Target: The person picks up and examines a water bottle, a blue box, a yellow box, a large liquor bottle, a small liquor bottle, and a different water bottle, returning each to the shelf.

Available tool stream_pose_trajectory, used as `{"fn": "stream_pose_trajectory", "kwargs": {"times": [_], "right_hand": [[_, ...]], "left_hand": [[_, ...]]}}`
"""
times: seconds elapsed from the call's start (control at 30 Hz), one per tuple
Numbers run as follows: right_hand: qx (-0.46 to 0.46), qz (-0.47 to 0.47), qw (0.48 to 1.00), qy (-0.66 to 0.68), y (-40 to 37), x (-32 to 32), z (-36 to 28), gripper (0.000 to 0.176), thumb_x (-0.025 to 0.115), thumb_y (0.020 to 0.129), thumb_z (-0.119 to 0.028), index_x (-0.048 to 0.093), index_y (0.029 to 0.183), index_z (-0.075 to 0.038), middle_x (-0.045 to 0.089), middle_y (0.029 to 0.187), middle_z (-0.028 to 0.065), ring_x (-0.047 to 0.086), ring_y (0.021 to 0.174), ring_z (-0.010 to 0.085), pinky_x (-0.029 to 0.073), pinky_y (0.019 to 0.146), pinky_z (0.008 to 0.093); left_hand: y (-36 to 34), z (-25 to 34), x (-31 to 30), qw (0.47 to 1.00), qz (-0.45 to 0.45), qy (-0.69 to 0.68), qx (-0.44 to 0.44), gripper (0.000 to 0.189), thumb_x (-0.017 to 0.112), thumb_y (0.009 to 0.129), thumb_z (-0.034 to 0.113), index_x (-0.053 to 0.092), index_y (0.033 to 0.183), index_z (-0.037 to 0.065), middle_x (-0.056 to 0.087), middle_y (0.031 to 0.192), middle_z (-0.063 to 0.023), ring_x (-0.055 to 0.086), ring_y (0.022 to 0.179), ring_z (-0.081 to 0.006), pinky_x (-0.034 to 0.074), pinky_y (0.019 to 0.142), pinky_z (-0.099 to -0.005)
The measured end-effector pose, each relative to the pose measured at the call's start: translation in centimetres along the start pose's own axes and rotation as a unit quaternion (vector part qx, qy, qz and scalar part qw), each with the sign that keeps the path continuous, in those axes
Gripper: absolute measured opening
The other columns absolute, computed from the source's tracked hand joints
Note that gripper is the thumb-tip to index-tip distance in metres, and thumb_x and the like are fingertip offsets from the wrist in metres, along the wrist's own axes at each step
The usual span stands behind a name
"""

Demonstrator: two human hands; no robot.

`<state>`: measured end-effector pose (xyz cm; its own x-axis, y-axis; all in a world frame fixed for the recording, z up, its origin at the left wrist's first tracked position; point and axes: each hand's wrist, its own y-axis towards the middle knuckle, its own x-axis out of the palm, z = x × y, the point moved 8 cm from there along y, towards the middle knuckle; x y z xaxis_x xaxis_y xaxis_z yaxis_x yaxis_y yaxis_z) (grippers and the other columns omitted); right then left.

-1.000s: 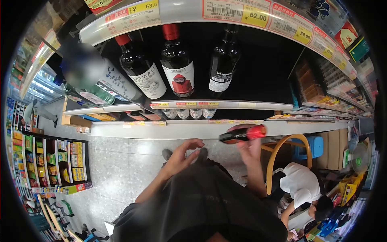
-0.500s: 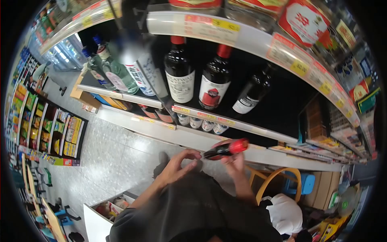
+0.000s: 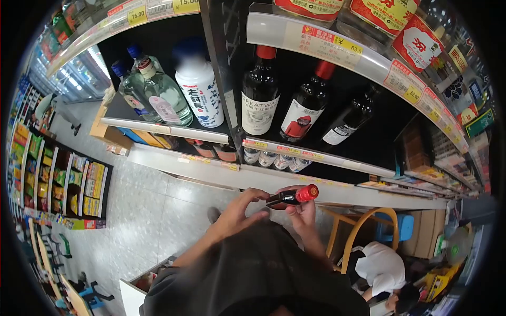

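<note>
A dark wine bottle (image 3: 285,199) with a red cap lies slantwise in front of my body, its cap end pointing right and toward the shelf. My right hand (image 3: 303,215) is closed around it near the cap. On the other side, my left hand (image 3: 243,211) is curved, thumb and fingers apart, with the fingertips right at the bottle's base. Beyond the hands, a wine bottle with a cream label (image 3: 259,110), one with a red-figure label (image 3: 301,116) and a dark bottle (image 3: 348,124) stand on the shelf.
Clear bottles (image 3: 163,97) and a white-and-blue bottle (image 3: 199,92) share the left shelf bay. Price-tag rails (image 3: 337,45) run along the shelf edges. A wooden chair (image 3: 369,216) stands at right, near a person in a white shirt (image 3: 380,266). Snack racks (image 3: 68,184) stand left.
The shelf view has shifted right. My left hand has come closer to the base of the bottle. My right hand keeps hold of it, and its cap has turned more toward me.
</note>
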<state>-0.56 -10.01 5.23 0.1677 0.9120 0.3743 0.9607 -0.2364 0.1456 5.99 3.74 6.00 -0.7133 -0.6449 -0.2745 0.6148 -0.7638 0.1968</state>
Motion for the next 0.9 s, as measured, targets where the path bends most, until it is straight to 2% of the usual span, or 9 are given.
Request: {"fn": "stream_pose_trajectory", "kwargs": {"times": [0.07,0.13,0.37,0.53,0.6,0.67,0.77,0.83,0.9], "right_hand": [[-0.001,0.038,0.999,-0.016,0.0,0.3,0.2,0.052,0.071,0.086,-0.033,0.047,0.116,0.002,0.057,0.115,0.0145,0.059,0.106,0.0206,0.048,0.093,0.0340],[0.005,-0.012,1.000,-0.004,-0.4,1.4,1.5,0.047,0.065,0.090,-0.017,0.038,0.126,-0.001,0.052,0.123,0.0154,0.054,0.116,0.0242,0.049,0.096,0.0399],[0.001,-0.005,0.999,-0.045,0.1,3.7,2.1,0.045,0.066,0.090,-0.019,0.041,0.123,-0.002,0.054,0.121,0.0141,0.055,0.113,0.0198,0.047,0.096,0.0352],[-0.128,0.169,0.970,-0.116,-0.2,-3.8,-5.1,0.057,0.072,0.084,-0.036,0.047,0.121,-0.001,0.057,0.115,0.0127,0.060,0.101,0.0220,0.053,0.087,0.0371],[-0.173,0.234,0.921,-0.259,-0.2,-8.1,-10.3,0.060,0.073,0.084,-0.035,0.045,0.126,-0.001,0.057,0.114,0.0116,0.060,0.102,0.0229,0.047,0.094,0.0347],[-0.176,0.349,0.879,-0.272,-0.5,-13.9,-12.4,0.058,0.067,0.088,-0.017,0.037,0.135,-0.001,0.056,0.114,0.0084,0.054,0.106,0.0165,0.041,0.097,0.0294],[-0.164,0.288,0.919,-0.215,3.6,-18.7,-14.0,0.052,0.055,0.092,0.000,0.033,0.139,-0.002,0.052,0.120,0.0082,0.052,0.106,0.0129,0.040,0.096,0.0270],[-0.167,0.250,0.937,-0.179,7.0,-19.1,-14.2,0.062,0.058,0.092,-0.001,0.026,0.145,-0.002,0.053,0.119,0.0067,0.051,0.109,0.0129,0.038,0.101,0.0278],[-0.148,0.207,0.951,-0.175,10.0,-21.7,-12.6,0.063,0.064,0.090,-0.008,0.029,0.143,-0.001,0.054,0.119,0.0066,0.051,0.109,0.0138,0.039,0.099,0.0276]], "left_hand": [[-0.2,0.0,-0.6,1.000,-0.006,-0.003,0.008,0.043,0.072,0.082,0.012,0.052,0.120,0.003,0.057,0.117,-0.0125,0.057,0.108,-0.0274,0.047,0.092,-0.0364],[-0.7,-0.2,-1.4,1.000,-0.013,-0.002,0.011,0.043,0.072,0.082,0.012,0.052,0.119,0.003,0.057,0.117,-0.0123,0.057,0.108,-0.0271,0.047,0.092,-0.0363],[-1.3,-1.8,-3.3,0.998,-0.018,-0.047,-0.030,0.040,0.072,0.082,0.010,0.053,0.116,0.003,0.058,0.114,-0.0113,0.058,0.107,-0.0257,0.046,0.093,-0.0356],[-1.8,-3.5,-3.2,0.999,-0.014,-0.022,-0.035,0.036,0.070,0.084,0.011,0.053,0.115,0.003,0.059,0.111,-0.0112,0.059,0.103,-0.0258,0.048,0.090,-0.0356],[-2.1,-4.8,-2.6,0.997,-0.025,-0.003,-0.066,0.032,0.067,0.086,0.012,0.054,0.114,0.003,0.061,0.108,-0.0114,0.061,0.100,-0.0263,0.049,0.086,-0.0357],[-2.1,-5.3,-1.6,0.997,-0.037,0.001,-0.074,0.031,0.066,0.087,0.012,0.054,0.113,0.003,0.061,0.107,-0.0116,0.062,0.099,-0.0263,0.049,0.085,-0.0358],[-1.8,-6.1,0.2,0.993,-0.067,0.011,-0.095,0.027,0.064,0.088,0.012,0.055,0.112,0.003,0.062,0.107,-0.0114,0.062,0.100,-0.0253,0.049,0.086,-0.0359],[-1.8,-6.7,1.5,0.990,-0.088,0.015,-0.110,0.026,0.064,0.089,0.011,0.055,0.112,0.003,0.062,0.108,-0.0110,0.061,0.102,-0.0243,0.048,0.088,-0.0359],[-1.5,-6.7,2.7,0.990,-0.096,0.001,-0.108,0.025,0.063,0.090,0.012,0.055,0.112,0.003,0.062,0.108,-0.0111,0.061,0.102,-0.0235,0.048,0.089,-0.0359]]}}
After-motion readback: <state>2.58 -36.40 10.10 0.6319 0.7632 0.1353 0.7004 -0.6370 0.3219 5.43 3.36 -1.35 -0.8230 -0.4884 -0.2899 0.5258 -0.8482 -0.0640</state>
